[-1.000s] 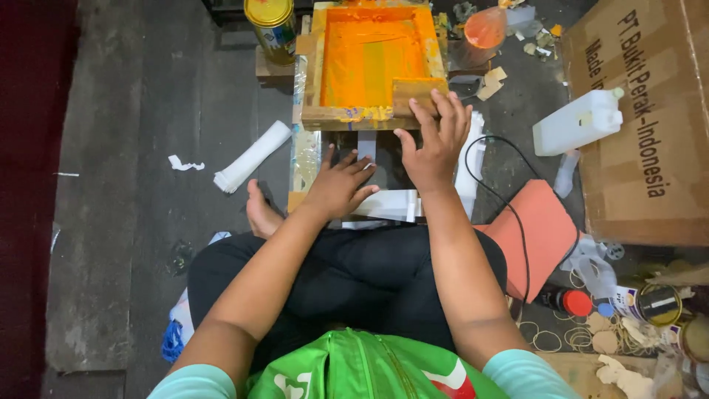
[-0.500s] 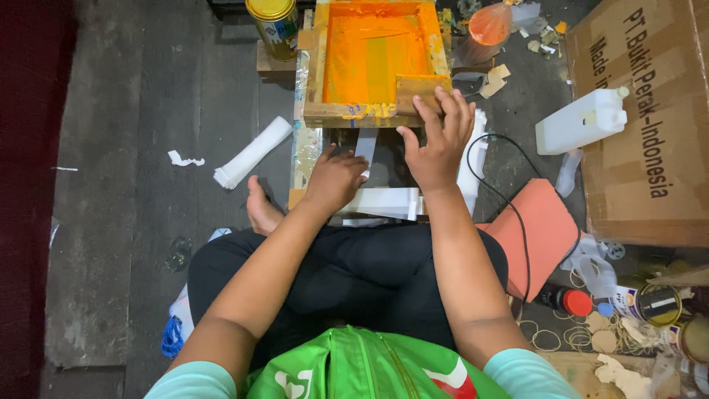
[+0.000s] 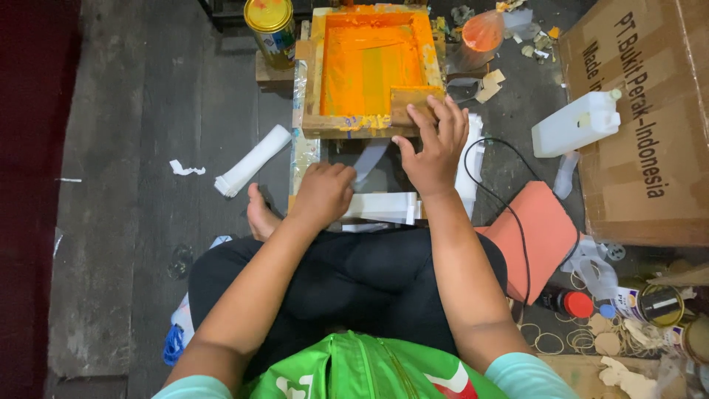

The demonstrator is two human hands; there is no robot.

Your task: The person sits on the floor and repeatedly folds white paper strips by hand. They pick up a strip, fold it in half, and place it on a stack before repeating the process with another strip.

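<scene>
At the right edge we see one big brown cardboard box (image 3: 650,125) with dark print on its side, and beside it one white plastic jug (image 3: 577,124) lying on the floor. One round tin with a yellow lid (image 3: 270,24) stands at the top. Between them sits one wooden printing frame (image 3: 373,70), its mesh covered with wet orange ink. Our right hand (image 3: 433,145) rests on its near rail, fingers spread apart. Our left hand (image 3: 322,193) has its fingers curled together, pressing on a clear plastic strip (image 3: 380,207) below the frame.
</scene>
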